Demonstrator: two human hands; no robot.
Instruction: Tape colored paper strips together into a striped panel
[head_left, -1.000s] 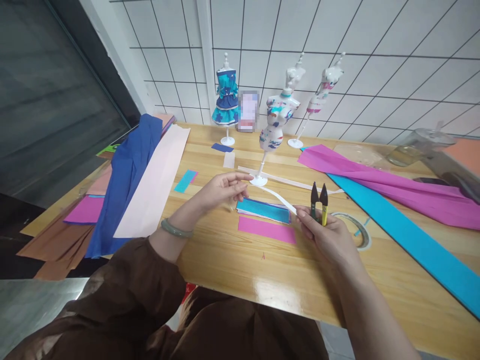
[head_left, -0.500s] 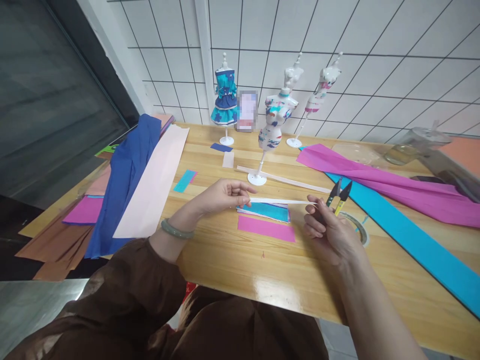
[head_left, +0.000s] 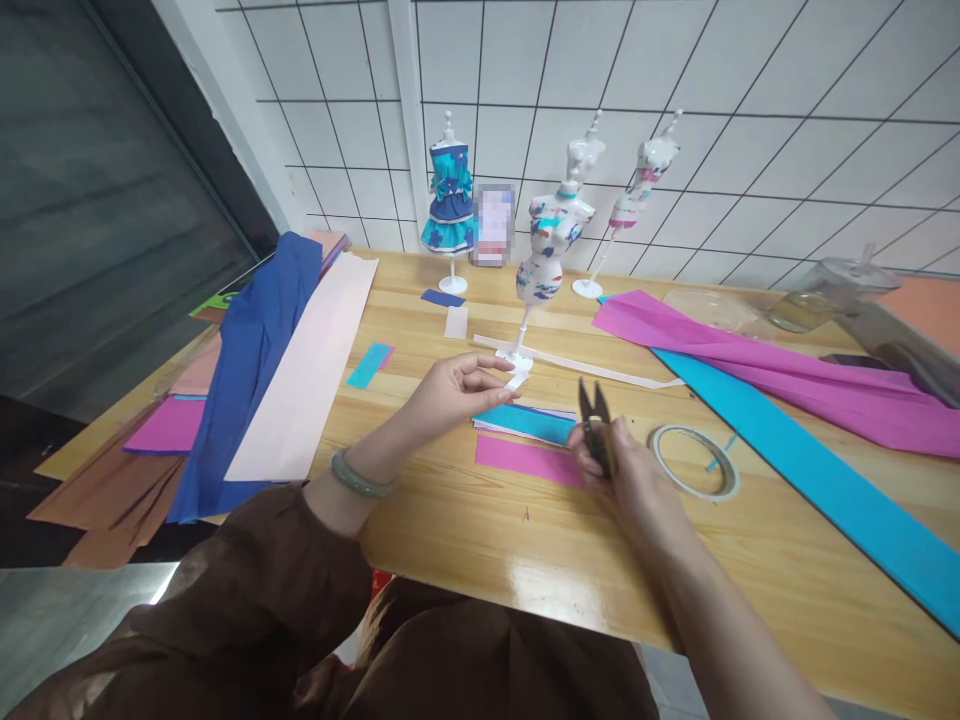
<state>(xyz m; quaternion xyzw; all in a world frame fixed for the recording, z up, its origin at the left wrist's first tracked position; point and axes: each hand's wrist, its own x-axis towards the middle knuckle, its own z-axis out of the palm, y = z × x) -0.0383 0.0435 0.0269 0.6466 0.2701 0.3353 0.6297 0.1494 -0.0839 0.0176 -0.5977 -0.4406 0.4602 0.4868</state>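
Note:
Between its thumb and fingers, my left hand [head_left: 466,388] pinches a short white strip [head_left: 519,380] that bends up in front of the front dress form's base. My right hand [head_left: 626,462] is closed around thread snips [head_left: 596,408], whose dark blades point up and stand apart. Below the left hand lies a stack of blue and white paper pieces [head_left: 525,422]. A magenta rectangle [head_left: 525,460] is just nearer to me, its right end by the right hand. A tape roll [head_left: 660,458] lies to the right of that hand.
Several white dress forms stand at the back, including a paint-marked one [head_left: 559,225] and one in a blue dress [head_left: 450,200]. A long pale strip [head_left: 600,370] lies behind my hands. Folded blue sheets [head_left: 262,330] are at left; a turquoise band [head_left: 795,480] and magenta paper [head_left: 750,345] at right.
My right hand has let go of the white strip's end and moved left and down, shifting the snips into a working grip. The strip now curls up from my left hand.

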